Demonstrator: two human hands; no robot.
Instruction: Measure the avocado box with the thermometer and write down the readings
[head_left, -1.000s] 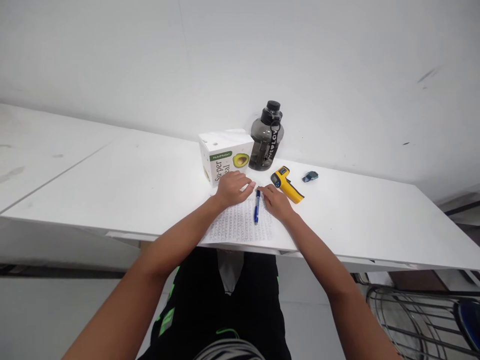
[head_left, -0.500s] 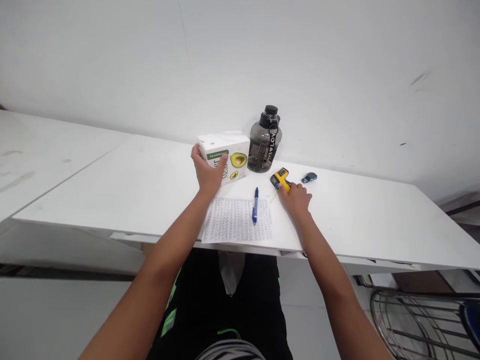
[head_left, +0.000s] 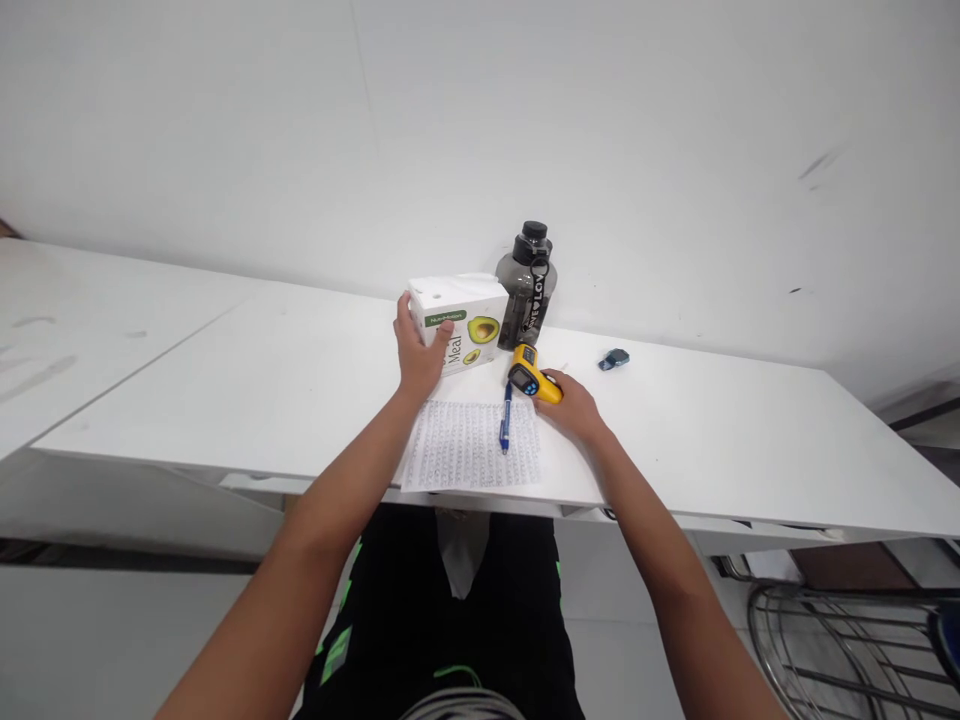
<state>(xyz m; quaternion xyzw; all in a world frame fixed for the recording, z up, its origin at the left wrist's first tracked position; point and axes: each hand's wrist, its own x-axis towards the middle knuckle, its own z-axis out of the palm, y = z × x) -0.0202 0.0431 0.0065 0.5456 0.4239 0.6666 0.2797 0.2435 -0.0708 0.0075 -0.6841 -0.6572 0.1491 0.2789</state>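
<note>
My left hand grips the left side of a white box with avocado pictures and a green label, its thumb across the front. In my right hand is a yellow and black infrared thermometer, held by its handle and pointing up and to the left. A blue pen lies just below the thermometer's head, on a sheet of paper covered in small writing. Right behind the box stands a dark translucent water bottle with a black cap.
A small dark bluish object lies on the white table to the right. Behind the table rises a white wall. A metal wire rack or chair is at the lower right, below the table.
My right hand has lifted and turned the thermometer, bringing it left toward the box and over the pen's top. The box has shifted slightly right in my left hand, now overlapping the bottle.
</note>
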